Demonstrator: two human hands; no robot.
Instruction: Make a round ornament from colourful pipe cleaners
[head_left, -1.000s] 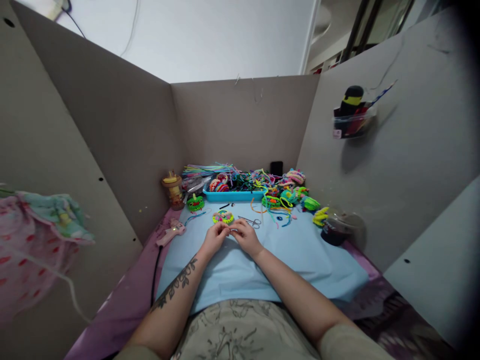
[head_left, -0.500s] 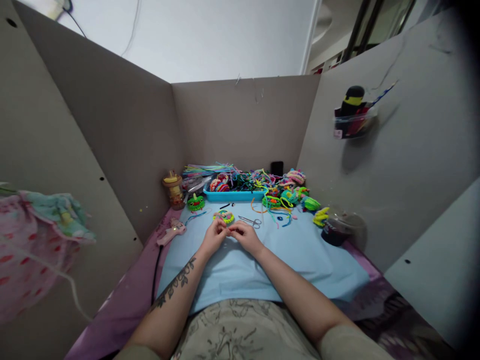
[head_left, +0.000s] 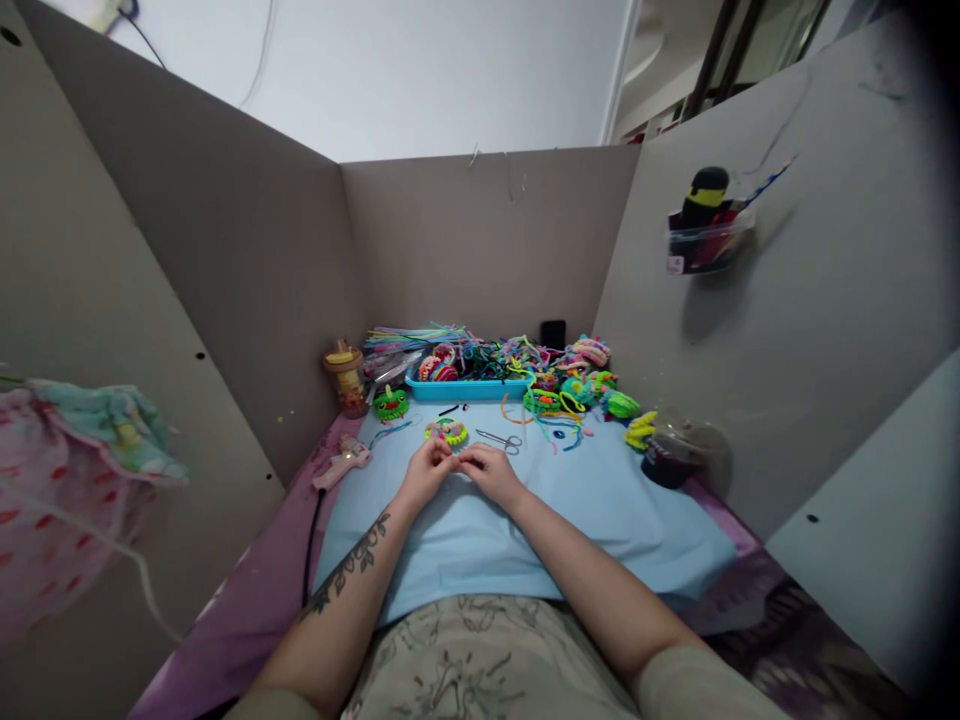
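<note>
Steel scissors (head_left: 501,439) beside right hand (head_left: 491,470), blue tray (head_left: 469,391)

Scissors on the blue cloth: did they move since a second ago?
No. The scissors lie in the same spot as before, just in front of the blue tray.

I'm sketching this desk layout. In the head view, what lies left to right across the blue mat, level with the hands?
Pink glue gun → left hand → right hand → dark lidded cup.
</note>
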